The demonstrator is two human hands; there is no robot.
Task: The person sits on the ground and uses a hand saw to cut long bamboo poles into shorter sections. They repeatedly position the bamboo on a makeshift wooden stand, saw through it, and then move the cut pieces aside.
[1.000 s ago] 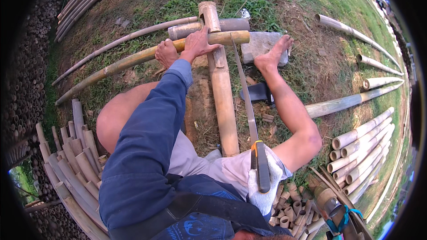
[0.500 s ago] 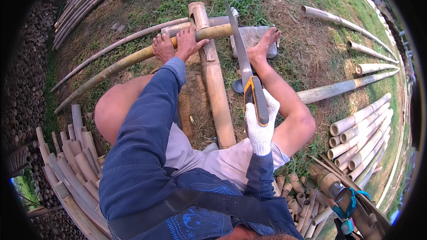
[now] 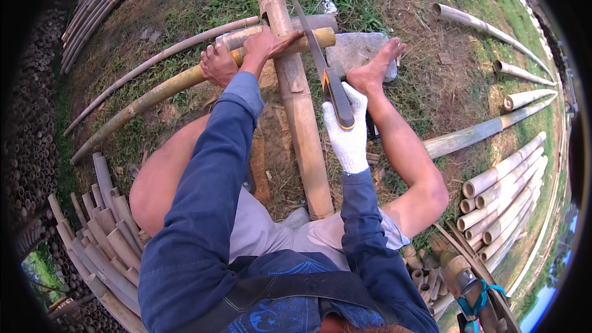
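My bare left hand (image 3: 260, 46) is closed over a yellowish bamboo pole (image 3: 160, 92), its thumb stretched along the pole toward the saw. Beside it, my bare left foot (image 3: 217, 66) presses on the same pole. The pole rests across a thicker bamboo post (image 3: 302, 142) that lies on the ground between my legs. In my right hand (image 3: 346, 132), covered by a white knit glove, is a handsaw (image 3: 313, 43) with a dark and orange handle. Its blade crosses the pole near the right end; whether the teeth touch it I cannot tell.
A flat stone block (image 3: 357, 52) sits by my right foot (image 3: 377, 69). Cut bamboo lengths (image 3: 502, 194) are stacked at right, with more bamboo pieces (image 3: 114, 240) at lower left. Long poles (image 3: 102, 6) lie at far left. A thin curved pole (image 3: 166, 55) runs behind the yellowish one.
The saw has swung left and come across the pole near its end. My left thumb now reaches out toward the blade. The pole's end sits slightly further right in view.
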